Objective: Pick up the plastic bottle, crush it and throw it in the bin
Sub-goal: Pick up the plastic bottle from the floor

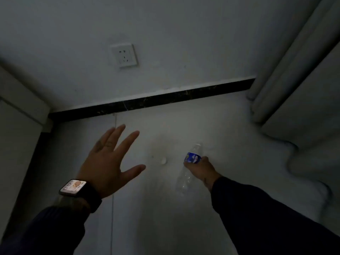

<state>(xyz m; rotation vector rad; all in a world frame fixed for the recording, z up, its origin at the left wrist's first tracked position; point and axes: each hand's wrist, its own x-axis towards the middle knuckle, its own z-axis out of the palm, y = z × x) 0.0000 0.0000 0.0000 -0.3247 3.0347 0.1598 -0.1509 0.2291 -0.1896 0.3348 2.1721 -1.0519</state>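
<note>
A clear plastic bottle point(191, 159) with a blue label lies along the pale floor, right of centre, its neck pointing away from me. My right hand point(203, 169) is closed around its middle, just below the label. A small white cap point(163, 160) lies on the floor to the left of the bottle, apart from it. My left hand point(110, 162) hovers over the floor at the left with fingers spread and nothing in it; a lit smartwatch sits on that wrist. No bin is in view.
The room is dim. A wall with a white socket point(124, 55) and a black skirting strip point(150, 101) faces me. Pale curtain fabric point(301, 100) hangs at the right and pools on the floor. A pale cabinet side point(16, 137) stands at the left.
</note>
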